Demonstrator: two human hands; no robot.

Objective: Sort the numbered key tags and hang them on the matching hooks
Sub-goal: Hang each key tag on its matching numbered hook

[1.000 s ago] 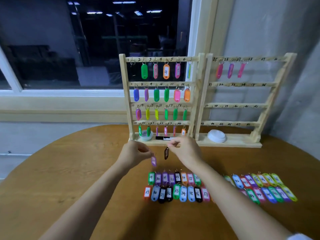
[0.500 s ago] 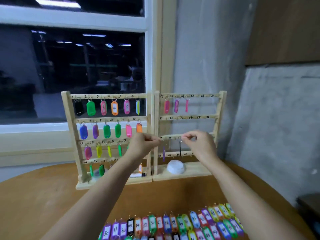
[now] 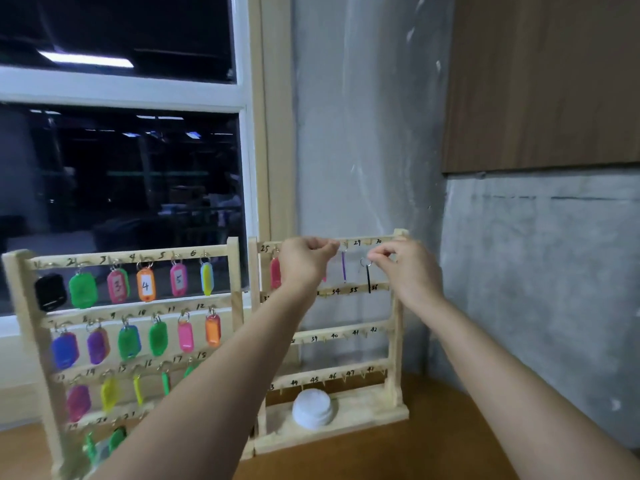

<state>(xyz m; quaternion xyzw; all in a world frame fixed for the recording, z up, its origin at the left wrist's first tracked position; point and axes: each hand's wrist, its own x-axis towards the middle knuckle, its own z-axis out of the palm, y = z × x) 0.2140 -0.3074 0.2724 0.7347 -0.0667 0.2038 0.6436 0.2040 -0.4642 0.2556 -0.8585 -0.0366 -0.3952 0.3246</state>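
- Evidently we were mid-hang at the right rack (image 3: 394, 306). Both hands were raised to its top rail, where the inked numbers ran from 25 to 30.
- Our left hand (image 3: 306, 259) was closed in a pinch at the ring of the purple tag (image 3: 343, 268). The ring sat right at the rail, between the hidden numbers and 29. We judged it was being seated on its hook, with the tag hanging edge-on below.
- Our right hand (image 3: 407, 268) pinched the ring of the black tag (image 3: 368, 280). It held the tag a little below the rail, under 29 and 30, so the ring stayed clear to be lifted onto a hook. Its number could not be read from this angle.
- Gripping by the ring made sense to us, since the tag body could dangle free and the loop faced the hook.
- One red tag (image 3: 275, 277) hung under 25. The lower rails, numbered through the thirties and forties, were bare.
- On the left rack (image 3: 234, 289), coloured tags filled the rows we could see.
- A white cap (image 3: 312, 407) sat on the right rack's base.
- Both racks stood on a brown wooden desk (image 3: 433, 448), pushed back beside a dark window (image 3: 138, 202) and a grey concrete wall (image 3: 363, 150). A wooden panel (image 3: 540, 81) hung higher up.
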